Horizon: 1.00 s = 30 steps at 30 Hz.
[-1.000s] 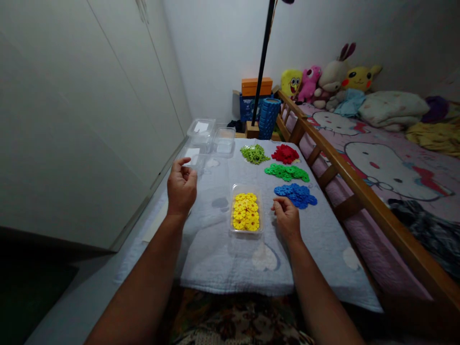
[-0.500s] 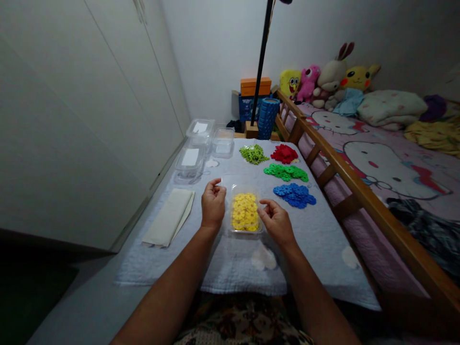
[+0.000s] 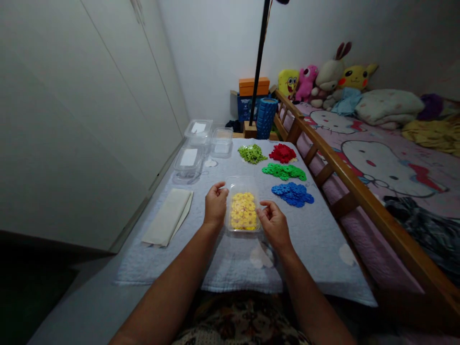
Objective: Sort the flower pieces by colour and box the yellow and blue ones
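A clear plastic box (image 3: 244, 228) stands on the cloth right before me, and yellow flower-shaped plastic pieces (image 3: 243, 211) fill its near part. Over its top lies a see-through lid (image 3: 241, 182), which reaches past the box's far side; whether it sits on the rim I cannot tell. My left hand (image 3: 216, 203) is closed on the lid's left edge, thumb against fingers. At the opposite side, my right hand (image 3: 275, 223) pinches the box's right edge.
Blue (image 3: 293, 193), green (image 3: 284, 171), red (image 3: 282, 153) and light-green (image 3: 252, 153) piles of plastic pieces lie to the right and back. Clear containers (image 3: 189, 157) stand at the back left. A folded cream sheet (image 3: 168, 215) lies left. A wooden bed rail (image 3: 338, 175) borders the table.
The left hand has shifted slightly right, bringing the clear lid from the left to over the box. The right hand stays at the box's right edge.
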Tool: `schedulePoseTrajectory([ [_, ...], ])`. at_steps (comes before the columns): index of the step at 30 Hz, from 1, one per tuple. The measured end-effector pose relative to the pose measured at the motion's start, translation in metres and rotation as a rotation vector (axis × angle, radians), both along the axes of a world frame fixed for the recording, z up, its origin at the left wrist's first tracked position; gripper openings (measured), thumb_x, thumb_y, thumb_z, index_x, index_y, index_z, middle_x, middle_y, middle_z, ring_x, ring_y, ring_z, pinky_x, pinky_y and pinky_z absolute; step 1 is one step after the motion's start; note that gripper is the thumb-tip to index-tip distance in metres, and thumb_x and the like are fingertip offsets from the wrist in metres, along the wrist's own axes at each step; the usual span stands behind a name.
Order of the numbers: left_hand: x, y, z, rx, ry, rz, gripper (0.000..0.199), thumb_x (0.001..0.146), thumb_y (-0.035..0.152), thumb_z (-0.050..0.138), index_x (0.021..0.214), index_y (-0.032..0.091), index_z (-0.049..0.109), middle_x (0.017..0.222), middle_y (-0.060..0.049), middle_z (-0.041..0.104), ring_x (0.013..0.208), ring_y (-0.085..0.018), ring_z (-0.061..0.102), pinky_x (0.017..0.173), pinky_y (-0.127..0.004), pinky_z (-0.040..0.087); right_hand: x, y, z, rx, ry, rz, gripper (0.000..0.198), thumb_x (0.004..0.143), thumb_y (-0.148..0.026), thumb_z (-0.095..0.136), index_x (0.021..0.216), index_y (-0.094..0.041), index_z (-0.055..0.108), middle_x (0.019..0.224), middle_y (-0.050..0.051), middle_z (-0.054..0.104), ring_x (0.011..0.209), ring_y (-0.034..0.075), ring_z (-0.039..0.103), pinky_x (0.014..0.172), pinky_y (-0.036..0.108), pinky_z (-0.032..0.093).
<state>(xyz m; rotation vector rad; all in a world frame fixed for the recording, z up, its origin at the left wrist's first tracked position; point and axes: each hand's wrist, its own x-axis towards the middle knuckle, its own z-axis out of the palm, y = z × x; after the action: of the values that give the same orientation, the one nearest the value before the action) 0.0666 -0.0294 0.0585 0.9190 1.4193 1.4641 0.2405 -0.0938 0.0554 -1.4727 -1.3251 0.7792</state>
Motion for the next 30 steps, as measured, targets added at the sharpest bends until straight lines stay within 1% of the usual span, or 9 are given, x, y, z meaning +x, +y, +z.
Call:
schedulePoseTrajectory([
  [3,0.005,0.000,-0.002,-0.004,0.023,-0.011,0.039,0.076,0.028,0.063,0.112,0.014,0.065,0.077,0.002,0.059,0.066,-0.011,0.054,0.066,-0.024,0.045,-0.001,0.000,-0.001,-0.001,0.000,-0.020,0.029,0.082,-0.042,0.060,0.101,-0.019,0.064,0.064,-0.005,0.051,0.058,0.013,0.051,0.058,0.025,0.040],
  [8,0.005,0.001,-0.009,0.005,0.203,0.017,0.035,0.078,0.027,0.063,0.110,0.014,0.068,0.095,-0.005,0.065,0.082,-0.016,0.060,0.080,-0.030,0.049,-0.001,-0.002,-0.007,-0.010,-0.017,-0.035,0.030,0.081,-0.042,0.061,0.101,-0.019,0.063,0.061,-0.007,0.048,0.056,0.014,0.049,0.057,0.025,0.039],
  [11,0.002,0.002,-0.013,-0.012,0.261,-0.005,0.035,0.078,0.027,0.063,0.111,0.015,0.068,0.099,-0.007,0.065,0.087,-0.017,0.061,0.085,-0.033,0.050,-0.002,-0.004,-0.010,-0.020,-0.030,-0.027,0.031,0.082,-0.041,0.060,0.103,-0.019,0.062,0.059,-0.008,0.046,0.055,0.014,0.049,0.057,0.025,0.038],
  [14,0.001,0.001,-0.014,-0.034,0.248,-0.028,0.035,0.077,0.026,0.063,0.110,0.015,0.068,0.098,-0.006,0.064,0.084,-0.017,0.060,0.083,-0.032,0.050,-0.003,-0.005,-0.012,-0.021,-0.038,-0.032,0.031,0.082,-0.039,0.059,0.105,-0.018,0.060,0.058,-0.008,0.046,0.055,0.014,0.050,0.058,0.025,0.039],
  [17,0.002,0.001,-0.014,-0.057,0.202,-0.050,0.035,0.077,0.026,0.064,0.109,0.015,0.066,0.094,-0.004,0.062,0.078,-0.015,0.060,0.076,-0.029,0.050,-0.004,-0.006,-0.013,-0.022,-0.036,-0.032,0.032,0.082,-0.039,0.059,0.107,-0.018,0.059,0.058,-0.008,0.046,0.055,0.014,0.049,0.058,0.025,0.039],
  [22,-0.002,-0.003,-0.018,-0.087,0.159,-0.104,0.040,0.080,0.033,0.063,0.116,0.016,0.058,0.089,-0.002,0.058,0.073,-0.014,0.059,0.067,-0.026,0.048,-0.004,-0.008,-0.015,-0.045,-0.008,-0.013,0.037,0.084,-0.038,0.057,0.115,-0.017,0.057,0.056,-0.009,0.044,0.053,0.013,0.048,0.056,0.025,0.038],
  [25,-0.011,-0.017,-0.016,-0.067,0.243,-0.183,0.045,0.082,0.041,0.062,0.120,0.017,0.055,0.085,0.000,0.057,0.072,-0.014,0.059,0.066,-0.026,0.047,-0.005,-0.010,-0.015,-0.060,0.013,0.010,0.042,0.086,-0.039,0.056,0.121,-0.015,0.055,0.055,-0.010,0.043,0.051,0.013,0.047,0.054,0.024,0.037],
  [27,-0.017,-0.031,-0.011,-0.053,0.345,-0.270,0.050,0.086,0.044,0.058,0.128,0.017,0.050,0.078,0.002,0.055,0.069,-0.015,0.057,0.065,-0.026,0.045,-0.005,-0.011,-0.016,-0.062,0.018,0.015,0.044,0.087,-0.039,0.055,0.124,-0.015,0.054,0.054,-0.011,0.043,0.051,0.013,0.047,0.054,0.024,0.036],
  [30,-0.022,-0.053,-0.001,-0.065,0.493,-0.340,0.052,0.089,0.042,0.053,0.134,0.016,0.046,0.068,0.006,0.051,0.064,-0.016,0.055,0.063,-0.027,0.041,-0.006,-0.012,-0.017,-0.062,0.020,-0.002,0.044,0.088,-0.040,0.055,0.124,-0.014,0.054,0.053,-0.011,0.043,0.050,0.012,0.045,0.054,0.024,0.035],
])
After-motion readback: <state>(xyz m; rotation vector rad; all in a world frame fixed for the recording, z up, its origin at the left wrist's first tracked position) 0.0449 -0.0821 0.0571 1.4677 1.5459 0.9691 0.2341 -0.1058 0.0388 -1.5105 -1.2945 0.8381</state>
